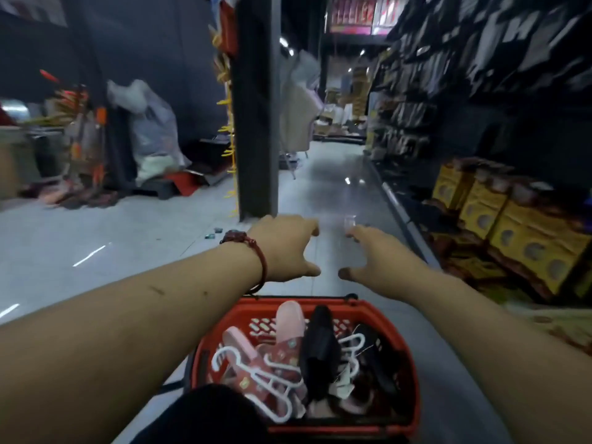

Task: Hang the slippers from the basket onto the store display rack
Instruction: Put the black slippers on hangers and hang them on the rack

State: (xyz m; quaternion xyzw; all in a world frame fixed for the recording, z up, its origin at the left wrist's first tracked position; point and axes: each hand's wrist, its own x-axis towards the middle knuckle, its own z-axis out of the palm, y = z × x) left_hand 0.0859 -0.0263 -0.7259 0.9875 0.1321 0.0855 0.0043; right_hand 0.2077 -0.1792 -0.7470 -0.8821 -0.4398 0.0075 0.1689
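Nearest the camera, the red basket (336, 318) sat low on the floor between the forearms, with pink slippers (288, 325) and black slippers (320, 344) on white hangers (256, 376) lying loose inside, none yet hung. Beyond it the left hand (285, 248) and the right hand (374, 257) stretched forward over the aisle floor (333, 184), both with fingers spread and gripping nothing. The step looked like the approach to the display rack (407, 123) on the right, and the next move would call for reaching down for one hanger's hook.
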